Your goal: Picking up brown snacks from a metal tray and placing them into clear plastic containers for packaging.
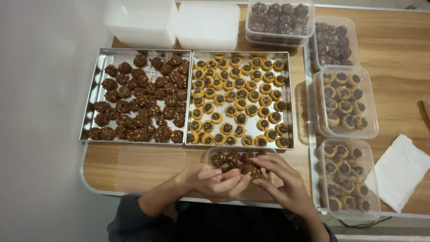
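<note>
Both hands work over a clear tub (215, 154) at the near edge of the desk (134, 166). The tub holds a row of dark cookies along its far side; the rest of it is hidden under the hands.

The right hand (282, 183) pinches one dark cookie (251, 169) between thumb and fingertips, just above the tub. The left hand (219, 181) is curled, fingers pressed together, touching the right hand at the cookie; whether it holds anything of its own cannot be told.

Handling, judged from appearance: the cookie is small, light and rough with nut pieces — likely brittle and crumbly. Grip it by the sides with light fingertip pressure; a squeeze across the top may break it or shed crumbs. The rough surface should not slip.

Surroundings:
- Left tray (96, 89) — steel, filled with dark cookies.
- Right tray (289, 98) — steel, touching the left tray, filled with yellow cookies with dark centres.
- Four clear containers at the right and far right: two with yellow cookies (345, 105), two with dark ones (280, 20).
- Two white tubs (141, 20) beyond the trays.
- A white napkin (401, 172) at the right edge.
</note>
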